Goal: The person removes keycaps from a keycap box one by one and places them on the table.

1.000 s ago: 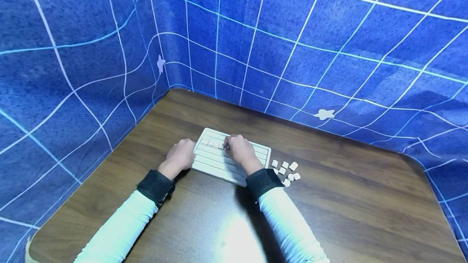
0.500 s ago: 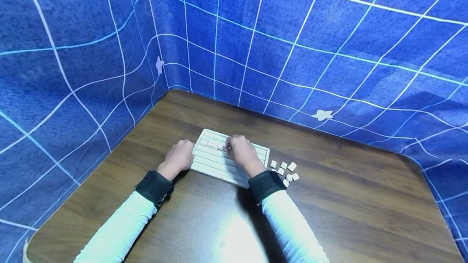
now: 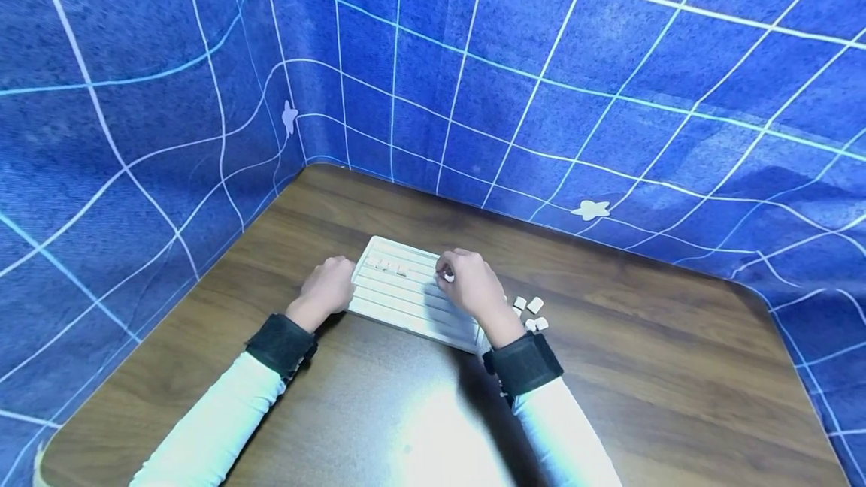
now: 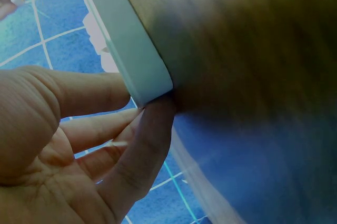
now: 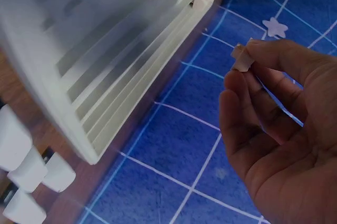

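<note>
A pale ridged tray (image 3: 395,297) lies on the table. My left hand (image 3: 328,286) pinches its left end between thumb and fingers (image 4: 150,150), as the left wrist view shows. Just above the tray's right half, my right hand (image 3: 472,285) holds a small white keycap-like piece (image 5: 243,60) between thumb and fingertips. The right wrist view shows that piece apart from the tray. A short row of similar pieces (image 3: 402,270) sits in an upper groove toward the left, with a gap in it. Any marks on the pieces are too small to read.
Several loose white pieces (image 3: 535,305) lie on the wooden table (image 3: 649,337) to the right of the tray, partly hidden by my right wrist. A blue cloth with white lines (image 3: 514,43) hangs behind and at the left of the table.
My right hand has moved away from the row to the right, carrying a small piece. Fewer pieces show in the row. My left hand has stayed at the tray's left end.
</note>
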`<control>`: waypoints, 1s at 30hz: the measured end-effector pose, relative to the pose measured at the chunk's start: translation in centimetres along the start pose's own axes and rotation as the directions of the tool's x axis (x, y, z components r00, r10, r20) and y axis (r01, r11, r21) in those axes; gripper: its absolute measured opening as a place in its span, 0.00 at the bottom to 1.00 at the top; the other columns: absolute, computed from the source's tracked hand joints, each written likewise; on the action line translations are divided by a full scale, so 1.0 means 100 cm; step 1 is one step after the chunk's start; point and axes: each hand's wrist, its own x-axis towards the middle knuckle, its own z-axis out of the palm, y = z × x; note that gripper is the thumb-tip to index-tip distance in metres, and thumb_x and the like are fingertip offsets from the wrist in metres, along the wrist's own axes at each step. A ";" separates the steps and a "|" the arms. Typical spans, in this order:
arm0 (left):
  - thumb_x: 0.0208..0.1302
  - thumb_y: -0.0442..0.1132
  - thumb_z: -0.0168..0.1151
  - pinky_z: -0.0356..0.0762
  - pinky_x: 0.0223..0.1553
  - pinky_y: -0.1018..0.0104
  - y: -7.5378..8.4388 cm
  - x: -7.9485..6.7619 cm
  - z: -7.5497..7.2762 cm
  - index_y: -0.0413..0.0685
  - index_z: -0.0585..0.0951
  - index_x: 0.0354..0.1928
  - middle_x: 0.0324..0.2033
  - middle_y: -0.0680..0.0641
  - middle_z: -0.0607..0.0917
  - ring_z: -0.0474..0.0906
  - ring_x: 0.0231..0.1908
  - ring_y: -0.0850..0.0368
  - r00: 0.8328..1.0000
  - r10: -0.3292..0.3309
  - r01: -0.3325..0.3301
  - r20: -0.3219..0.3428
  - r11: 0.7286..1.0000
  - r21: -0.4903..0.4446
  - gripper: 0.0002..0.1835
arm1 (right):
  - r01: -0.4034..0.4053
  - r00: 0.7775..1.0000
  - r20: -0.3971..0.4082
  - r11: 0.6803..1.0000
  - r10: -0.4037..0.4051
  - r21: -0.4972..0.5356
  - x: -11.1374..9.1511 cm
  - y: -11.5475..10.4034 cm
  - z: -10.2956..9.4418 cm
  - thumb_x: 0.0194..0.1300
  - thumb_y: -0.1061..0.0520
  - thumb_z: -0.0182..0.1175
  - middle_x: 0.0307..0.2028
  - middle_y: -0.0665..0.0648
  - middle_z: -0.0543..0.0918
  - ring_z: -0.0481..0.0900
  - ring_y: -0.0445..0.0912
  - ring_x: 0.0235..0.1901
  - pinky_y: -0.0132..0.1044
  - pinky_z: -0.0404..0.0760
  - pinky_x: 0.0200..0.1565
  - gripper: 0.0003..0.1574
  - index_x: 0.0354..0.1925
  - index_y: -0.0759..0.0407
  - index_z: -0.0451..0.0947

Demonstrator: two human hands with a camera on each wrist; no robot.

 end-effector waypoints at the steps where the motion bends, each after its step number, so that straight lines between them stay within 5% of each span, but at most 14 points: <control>1: 0.59 0.33 0.57 0.81 0.36 0.45 0.000 0.000 0.000 0.34 0.81 0.39 0.41 0.35 0.81 0.79 0.37 0.38 1.000 0.000 0.000 0.002 1.000 0.000 0.09 | 0.002 1.000 -0.005 1.000 -0.002 0.003 -0.003 0.001 -0.001 0.50 0.63 0.65 0.29 0.54 0.83 0.80 0.44 0.28 0.42 0.83 0.30 0.04 0.29 0.57 0.81; 13: 0.59 0.32 0.57 0.81 0.34 0.45 -0.002 -0.001 -0.001 0.34 0.81 0.39 0.39 0.37 0.81 0.79 0.35 0.39 1.000 -0.014 0.014 0.016 1.000 -0.005 0.09 | -0.060 0.998 -0.001 0.998 0.060 -0.002 -0.038 0.021 -0.011 0.51 0.62 0.66 0.29 0.56 0.84 0.83 0.47 0.30 0.46 0.84 0.30 0.03 0.28 0.57 0.81; 30: 0.60 0.32 0.55 0.81 0.34 0.46 -0.005 0.003 0.002 0.34 0.80 0.40 0.39 0.37 0.80 0.78 0.35 0.41 0.999 -0.014 0.014 0.042 1.000 -0.003 0.10 | -0.109 0.993 -0.037 0.993 0.108 -0.047 -0.090 0.083 -0.026 0.48 0.64 0.66 0.26 0.56 0.83 0.81 0.46 0.28 0.46 0.83 0.29 0.05 0.25 0.58 0.79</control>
